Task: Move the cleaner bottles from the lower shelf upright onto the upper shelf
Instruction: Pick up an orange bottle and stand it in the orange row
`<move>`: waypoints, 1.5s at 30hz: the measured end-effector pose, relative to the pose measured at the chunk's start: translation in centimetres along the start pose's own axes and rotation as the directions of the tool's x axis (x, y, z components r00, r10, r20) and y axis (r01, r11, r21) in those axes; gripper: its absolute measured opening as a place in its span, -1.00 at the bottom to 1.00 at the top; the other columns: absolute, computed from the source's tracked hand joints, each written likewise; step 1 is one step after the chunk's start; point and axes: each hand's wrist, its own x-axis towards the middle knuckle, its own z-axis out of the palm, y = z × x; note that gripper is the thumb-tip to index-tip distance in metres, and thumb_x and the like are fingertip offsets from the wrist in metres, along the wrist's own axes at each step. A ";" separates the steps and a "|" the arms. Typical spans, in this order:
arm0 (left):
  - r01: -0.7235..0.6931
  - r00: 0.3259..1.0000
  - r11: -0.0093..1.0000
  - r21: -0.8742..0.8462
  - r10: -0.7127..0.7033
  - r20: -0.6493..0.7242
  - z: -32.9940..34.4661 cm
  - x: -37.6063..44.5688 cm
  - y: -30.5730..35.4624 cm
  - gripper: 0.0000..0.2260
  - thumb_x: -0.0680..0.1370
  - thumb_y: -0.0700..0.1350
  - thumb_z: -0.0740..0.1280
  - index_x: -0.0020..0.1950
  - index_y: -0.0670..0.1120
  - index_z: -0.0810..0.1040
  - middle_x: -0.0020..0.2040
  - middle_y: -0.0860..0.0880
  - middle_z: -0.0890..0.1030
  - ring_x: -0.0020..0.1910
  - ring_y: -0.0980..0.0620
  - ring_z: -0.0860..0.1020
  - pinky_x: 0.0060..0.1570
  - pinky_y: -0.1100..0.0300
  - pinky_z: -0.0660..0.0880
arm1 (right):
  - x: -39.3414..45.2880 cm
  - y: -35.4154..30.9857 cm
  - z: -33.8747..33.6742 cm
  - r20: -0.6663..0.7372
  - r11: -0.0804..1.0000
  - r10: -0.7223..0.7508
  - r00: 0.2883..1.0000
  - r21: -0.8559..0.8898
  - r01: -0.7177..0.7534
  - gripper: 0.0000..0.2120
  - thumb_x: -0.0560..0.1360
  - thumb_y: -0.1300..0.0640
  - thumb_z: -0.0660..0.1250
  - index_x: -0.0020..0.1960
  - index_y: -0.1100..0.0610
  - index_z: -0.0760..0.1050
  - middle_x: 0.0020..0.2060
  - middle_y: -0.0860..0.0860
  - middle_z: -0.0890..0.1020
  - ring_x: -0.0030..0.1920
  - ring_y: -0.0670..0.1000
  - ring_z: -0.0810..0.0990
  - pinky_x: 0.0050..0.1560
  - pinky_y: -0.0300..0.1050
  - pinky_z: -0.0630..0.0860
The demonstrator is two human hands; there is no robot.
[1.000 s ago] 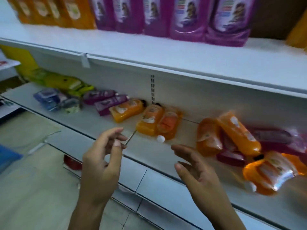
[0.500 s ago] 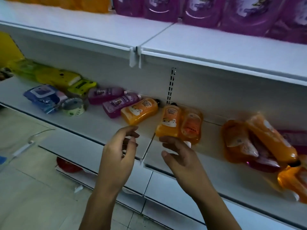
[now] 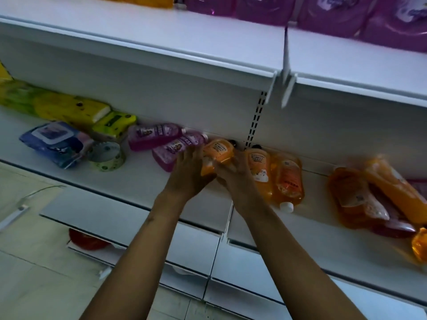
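A: At the lower shelf (image 3: pixel 143 181) front edge, both hands meet on one orange bottle (image 3: pixel 218 152) lying on its side — left hand (image 3: pixel 188 174) cupping its near left flank, right hand (image 3: pixel 235 175) wrapped on the right side. Fingers of both are curled onto it, so I'd call it grasped two-handed, not lifted yet as far as I can tell.

B: Cap direction?

A: Dark cap points to the back wall, base toward the person. So the step done well, in my judgement: lift clear, rotate cap-up before it reaches the upper shelf (image 3: pixel 208 49), set it on its base.

B: Neighbours?

A: Tight. A purple bottle (image 3: pixel 171 150) touches or nearly touches on the left, another purple bottle (image 3: pixel 151 136) behind that, and two more orange bottles (image 3: pixel 275 174) just beside the right hand. Pull straight up — dragging sideways would likely roll them.

B: Further out?

A: Refill pouches (image 3: pixel 374 195) piled at the right, a wipes pack (image 3: pixel 54 144) and tape roll (image 3: pixel 107 155) at left; leave those. Up top, purple pouches (image 3: pixel 323 15) stand at the back, bare shelf in front. Watch the price-tag holder (image 3: pixel 285 84) sticking out at the upper lip on the way up.
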 end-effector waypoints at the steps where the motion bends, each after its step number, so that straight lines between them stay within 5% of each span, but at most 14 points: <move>1: -0.011 1.000 1.000 0.027 0.010 0.019 0.6 0.9 -0.5 -0.14 0.47 0.11 0.46 0.61 -0.07 0.06 0.56 -0.15 0.18 0.54 -0.18 0.10 0.49 -0.13 0.13 | 1.5 -0.2 0.5 -0.066 0.999 0.016 0.998 -0.035 -0.019 -0.36 0.45 0.10 0.51 0.43 -0.05 0.30 0.31 0.03 0.47 0.30 0.12 0.50 0.21 0.15 0.56; 4: 0.003 0.999 0.972 0.235 0.008 -0.048 2.5 1.8 -1.8 -0.14 0.43 0.08 0.50 0.59 -0.05 0.12 0.55 -0.06 0.23 0.52 -0.15 0.13 0.46 0.01 0.21 | 5.7 -0.2 1.2 -0.198 0.981 0.138 0.970 -0.107 -0.161 -0.23 0.38 0.07 0.56 0.46 -0.02 0.23 0.32 0.11 0.43 0.29 0.20 0.47 0.15 0.21 0.57; 8: -0.046 0.973 0.967 0.251 0.100 -0.206 4.1 1.2 -2.3 -0.25 0.36 0.03 0.54 0.50 0.00 0.34 0.44 -0.03 0.42 0.41 -0.14 0.35 0.38 0.01 0.33 | 8.5 1.5 1.0 -0.249 0.909 0.173 0.953 -0.333 -0.252 -0.02 0.34 -0.05 0.57 0.55 -0.05 0.04 0.46 0.15 0.26 0.38 0.28 0.37 0.26 0.28 0.49; 11: 0.003 0.987 0.944 0.331 0.049 -0.150 5.1 0.5 -2.8 -0.40 0.52 0.25 0.13 0.56 0.21 0.15 0.55 0.18 0.17 0.50 0.07 0.16 0.44 0.18 0.09 | 8.3 3.0 1.1 -0.174 0.942 0.121 0.977 -0.290 -0.168 -0.01 0.25 -0.07 0.61 0.52 0.03 0.16 0.41 0.15 0.37 0.35 0.21 0.43 0.22 0.19 0.54; 16: 0.003 0.943 0.998 -0.059 -0.022 -0.332 5.4 -1.7 -2.6 -0.30 0.45 0.22 0.42 0.51 0.00 0.33 0.47 0.05 0.38 0.48 0.02 0.29 0.42 0.18 0.15 | 6.7 3.1 1.2 0.020 0.995 0.002 1.000 -0.103 0.000 -0.63 0.46 0.26 0.48 0.23 0.25 0.51 0.03 0.16 0.67 -0.02 0.03 0.70 -0.23 -0.23 0.63; 20: 0.029 0.940 0.985 -0.171 -0.085 -0.329 5.7 -3.6 -2.4 -0.15 0.35 0.17 0.54 0.52 -0.06 0.26 0.45 -0.01 0.41 0.43 0.00 0.35 0.40 0.24 0.09 | 4.5 2.4 0.9 0.153 0.992 0.085 0.985 0.078 -0.098 -0.63 0.42 0.32 0.50 0.19 0.14 0.54 0.01 0.18 0.70 0.01 0.15 0.71 -0.13 0.03 0.67; 24: 0.128 0.935 0.932 -0.338 -0.227 -0.271 5.9 -5.6 -2.8 -0.12 0.33 0.16 0.56 0.53 -0.04 0.23 0.44 -0.03 0.40 0.40 0.00 0.39 0.39 0.28 0.18 | 3.2 2.0 1.4 0.194 0.993 0.061 0.979 -0.114 -0.040 -0.79 0.46 0.37 0.43 0.06 0.22 0.56 0.03 0.31 0.64 0.05 0.26 0.67 0.09 0.32 0.60; 27: 0.182 0.932 0.818 -0.545 -0.320 -0.169 4.8 -6.7 -2.6 -0.06 0.27 0.08 0.61 0.52 -0.01 0.20 0.40 0.01 0.37 0.35 -0.01 0.43 0.34 0.03 0.46 | 2.0 1.5 2.0 0.136 0.982 -0.008 0.991 -0.186 0.033 -0.72 0.46 0.41 0.42 0.11 0.16 0.54 0.00 0.19 0.65 0.09 0.20 0.65 0.00 -0.01 0.66; 31: 0.112 0.964 0.715 -0.690 -0.247 -0.100 4.3 -8.3 -1.9 -0.34 0.22 0.08 0.52 0.30 0.17 0.43 0.13 0.08 0.60 0.03 0.15 0.62 -0.04 0.16 0.64 | -0.4 0.4 1.6 0.109 0.944 -0.222 0.969 -0.226 0.242 -0.33 0.36 0.43 0.49 0.37 0.04 0.41 0.15 -0.09 0.57 0.05 -0.23 0.59 -0.12 -0.35 0.59; 33: 0.064 0.970 0.644 -0.762 -0.219 -0.103 4.2 -9.5 -0.9 -0.27 0.22 0.09 0.53 0.35 0.24 0.38 0.18 0.15 0.56 0.08 0.20 0.59 -0.09 0.29 0.61 | -1.8 -0.7 0.3 0.112 0.910 -0.287 0.951 -0.280 0.307 -0.28 0.35 0.38 0.52 0.39 -0.07 0.40 0.19 -0.16 0.55 0.13 -0.20 0.56 -0.07 -0.31 0.61; 37: 0.012 0.995 0.551 -0.835 -0.091 -0.045 3.4 -10.8 1.7 -0.06 0.19 -0.01 0.61 0.48 0.27 0.24 0.30 0.17 0.48 0.17 0.16 0.57 -0.02 0.10 0.65 | -4.6 -3.7 -3.4 0.107 0.927 -0.320 0.942 -0.169 0.334 -0.31 0.34 0.40 0.53 0.29 -0.16 0.47 0.09 -0.17 0.66 0.08 -0.15 0.65 -0.11 -0.20 0.64; 41: -0.031 0.998 0.517 -0.855 0.067 0.004 2.5 -10.8 5.1 -0.18 0.32 0.09 0.58 0.47 0.33 0.23 0.28 0.28 0.51 0.19 0.20 0.57 -0.03 0.25 0.60 | -7.7 -5.6 -7.4 0.070 0.917 -0.365 0.928 -0.149 0.371 -0.33 0.34 0.40 0.53 0.31 -0.10 0.50 0.17 -0.06 0.66 0.14 -0.03 0.65 -0.03 -0.07 0.66; 45: -0.023 0.984 0.508 -0.861 0.165 0.071 4.1 -10.8 8.9 -0.28 0.36 0.15 0.54 0.44 0.32 0.30 0.18 0.25 0.62 0.09 0.25 0.61 -0.13 0.28 0.61 | -10.7 -5.5 -11.4 0.018 0.852 -0.414 0.910 -0.345 0.394 -0.36 0.40 0.25 0.55 0.29 -0.28 0.43 0.16 -0.15 0.63 0.16 -0.09 0.63 0.08 -0.05 0.63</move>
